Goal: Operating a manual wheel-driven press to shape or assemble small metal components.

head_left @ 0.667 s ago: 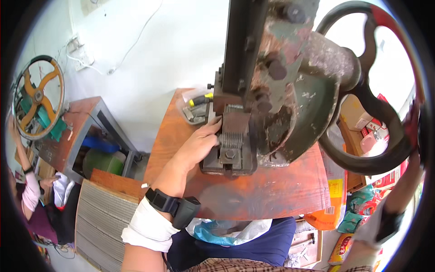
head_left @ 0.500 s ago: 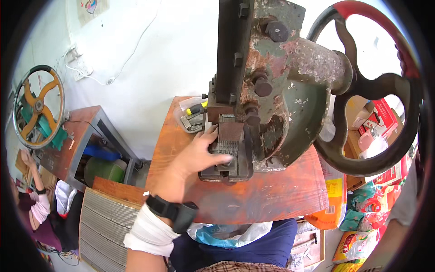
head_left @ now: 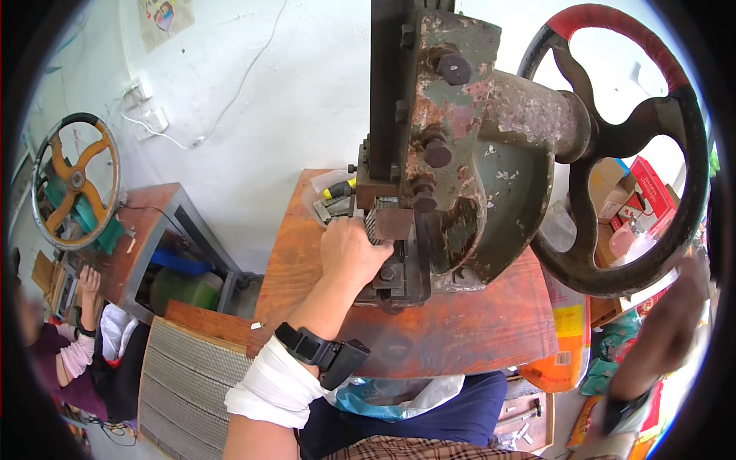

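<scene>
My left hand reaches into the hand press, its fingers closed round a small ribbed metal piece. The piece is tilted, beside the press's square metal block. My thumb lies in front of it; the fingertips are mostly hidden. Below the hand is the dark steel base of the press, with a bolt on it. My right hand, smeared by motion, is by the lower right rim of the large handwheel; whether it touches the rim cannot be made out.
The press stands on a worn wooden table. Behind my left hand is a clear tub with a yellow-and-black tool. A board of ribbed metal rows lies at the left. Another person sits by a second handwheel. Boxes stand behind the large wheel.
The handwheel has turned, and my right hand has dropped from its upper right rim. The ribbed piece, flat under the block before, is now tilted in my left hand's closed fingers.
</scene>
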Action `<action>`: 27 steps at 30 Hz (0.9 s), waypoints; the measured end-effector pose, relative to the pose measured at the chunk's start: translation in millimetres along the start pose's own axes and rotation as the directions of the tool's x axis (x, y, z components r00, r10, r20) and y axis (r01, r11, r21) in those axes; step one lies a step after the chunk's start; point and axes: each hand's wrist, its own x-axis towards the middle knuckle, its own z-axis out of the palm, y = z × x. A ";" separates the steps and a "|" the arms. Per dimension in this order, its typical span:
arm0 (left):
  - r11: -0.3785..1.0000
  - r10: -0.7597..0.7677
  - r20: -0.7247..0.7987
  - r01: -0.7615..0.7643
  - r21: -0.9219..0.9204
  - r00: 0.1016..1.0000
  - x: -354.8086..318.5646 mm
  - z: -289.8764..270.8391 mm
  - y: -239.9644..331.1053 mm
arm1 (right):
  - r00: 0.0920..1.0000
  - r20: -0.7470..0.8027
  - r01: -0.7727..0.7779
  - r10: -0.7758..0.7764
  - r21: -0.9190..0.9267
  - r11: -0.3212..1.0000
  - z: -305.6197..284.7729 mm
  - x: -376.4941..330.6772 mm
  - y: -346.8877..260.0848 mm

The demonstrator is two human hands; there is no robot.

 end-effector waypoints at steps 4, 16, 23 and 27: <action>0.959 0.058 0.007 -0.054 -0.277 0.998 -7.2 -14.1 -11.4 | 0.848 0.421 0.091 -0.323 0.484 0.870 24.8 -73.8 -31.7; 0.960 0.195 0.047 -0.181 -0.216 0.980 -150.0 -27.1 -32.1 | 0.683 0.730 -0.434 -0.012 0.419 0.798 71.2 -177.3 -31.7; 0.961 0.212 0.124 -0.184 -0.206 0.969 -148.7 4.3 -16.2 | 0.499 0.698 0.067 -0.514 0.560 0.826 122.8 -171.9 -130.9; 0.928 0.086 0.146 -0.026 -0.372 0.986 -151.8 1.3 -17.0 | 0.505 0.664 0.132 -0.551 0.572 0.810 136.3 -166.4 -137.7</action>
